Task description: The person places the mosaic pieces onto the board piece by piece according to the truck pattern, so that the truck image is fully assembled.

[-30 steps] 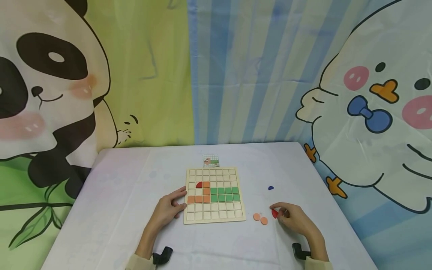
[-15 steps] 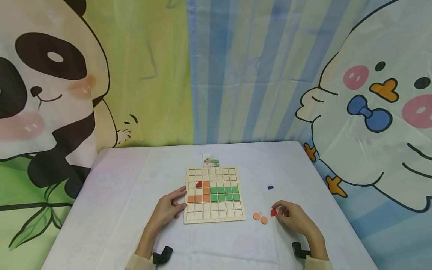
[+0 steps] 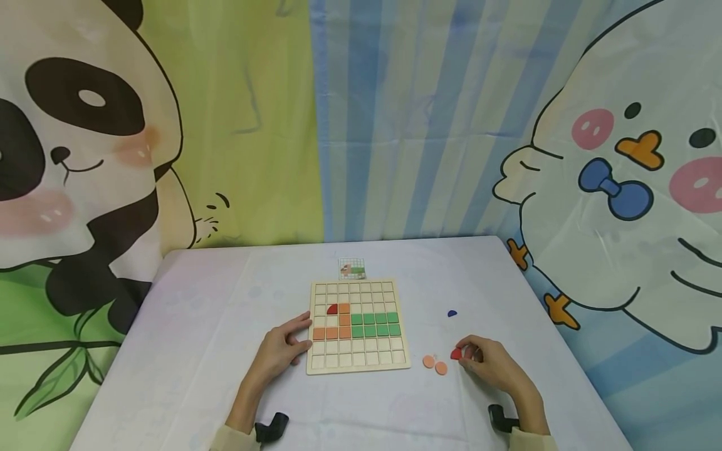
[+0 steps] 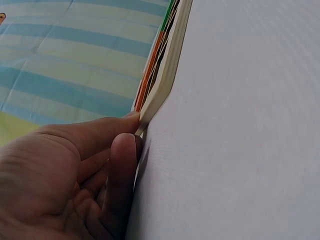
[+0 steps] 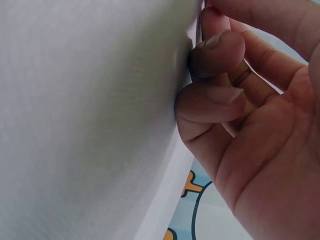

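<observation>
A wooden grid board (image 3: 358, 362) lies on the table, its squares partly filled with orange and green square tiles and one dark red quarter-round piece (image 3: 333, 309). My left hand (image 3: 277, 351) touches the board's left edge with thumb and index fingertips; in the left wrist view the thumb (image 4: 107, 132) meets the board's side. To the right of the board, my right hand (image 3: 491, 363) holds a red quarter-round piece (image 3: 455, 354) between thumb and index finger, low over the cloth. That piece is mostly hidden in the right wrist view, where the other fingers (image 5: 215, 102) curl against the table.
Two orange discs, one (image 3: 429, 361) beside the other (image 3: 441, 368), lie between board and right hand. A blue half-round piece (image 3: 452, 313) lies farther back. Behind the board is a small pattern card (image 3: 352, 268). White cloth covers the table (image 3: 225, 313).
The red piece has turned between my right fingertips and shifted slightly, while the hand stays nearly in place. My left hand and the board have not moved.
</observation>
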### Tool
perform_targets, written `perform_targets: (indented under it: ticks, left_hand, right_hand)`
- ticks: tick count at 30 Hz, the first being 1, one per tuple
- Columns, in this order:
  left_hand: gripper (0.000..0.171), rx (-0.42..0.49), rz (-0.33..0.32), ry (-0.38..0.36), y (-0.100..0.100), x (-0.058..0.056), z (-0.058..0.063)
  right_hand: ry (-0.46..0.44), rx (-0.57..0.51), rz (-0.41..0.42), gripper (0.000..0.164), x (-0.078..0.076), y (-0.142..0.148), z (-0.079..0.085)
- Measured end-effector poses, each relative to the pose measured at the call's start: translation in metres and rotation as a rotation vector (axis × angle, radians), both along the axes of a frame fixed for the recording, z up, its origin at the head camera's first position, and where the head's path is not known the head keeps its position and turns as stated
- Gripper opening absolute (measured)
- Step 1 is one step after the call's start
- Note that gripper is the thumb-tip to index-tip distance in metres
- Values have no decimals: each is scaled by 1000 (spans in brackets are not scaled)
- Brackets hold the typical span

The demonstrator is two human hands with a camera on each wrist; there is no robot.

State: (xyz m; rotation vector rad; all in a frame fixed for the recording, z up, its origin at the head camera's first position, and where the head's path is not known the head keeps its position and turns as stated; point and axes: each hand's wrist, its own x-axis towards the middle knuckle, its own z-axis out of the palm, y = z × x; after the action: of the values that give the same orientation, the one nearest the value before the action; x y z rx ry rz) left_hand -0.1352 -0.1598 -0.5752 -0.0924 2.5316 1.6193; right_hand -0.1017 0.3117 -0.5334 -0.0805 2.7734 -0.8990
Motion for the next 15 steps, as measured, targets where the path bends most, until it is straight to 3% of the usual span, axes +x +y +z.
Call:
perform_targets:
  ticks: [15]
  left_hand:
    - [59, -10, 5, 3, 0, -1, -1]
  right_hand:
    - [4, 39, 22, 19, -9, -7, 1]
